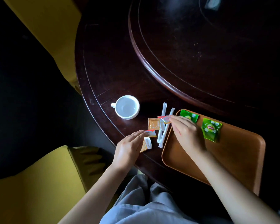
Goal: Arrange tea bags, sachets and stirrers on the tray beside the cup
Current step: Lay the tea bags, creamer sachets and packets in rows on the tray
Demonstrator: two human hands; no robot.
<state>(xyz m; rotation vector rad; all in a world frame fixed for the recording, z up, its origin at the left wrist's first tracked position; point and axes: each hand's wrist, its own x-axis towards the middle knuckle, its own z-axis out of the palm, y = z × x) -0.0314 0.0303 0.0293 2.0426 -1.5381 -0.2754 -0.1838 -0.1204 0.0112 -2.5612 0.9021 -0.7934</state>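
A brown wooden tray [233, 159] lies at the table's near right edge. Two green tea bags rest on its far end, one [190, 115] partly behind my right hand, the other [211, 130] beside it. My right hand [187, 131] pinches a red-and-white sachet [165, 119] just left of the tray. Two white wrapped stirrers [164, 126] lie on the table next to the tray. An orange sachet [153, 124] lies by them. My left hand [129, 147] touches another orange-and-red sachet [151, 133], with a small white sachet [147, 143] under its fingers. The white cup [127, 107] stands empty to the left.
The dark round wooden table [113, 70] carries a raised turntable [200, 54] in its middle. Yellow upholstered chairs [39, 183] stand at the left, close to the table edge. My grey-clad lap [144, 204] is below.
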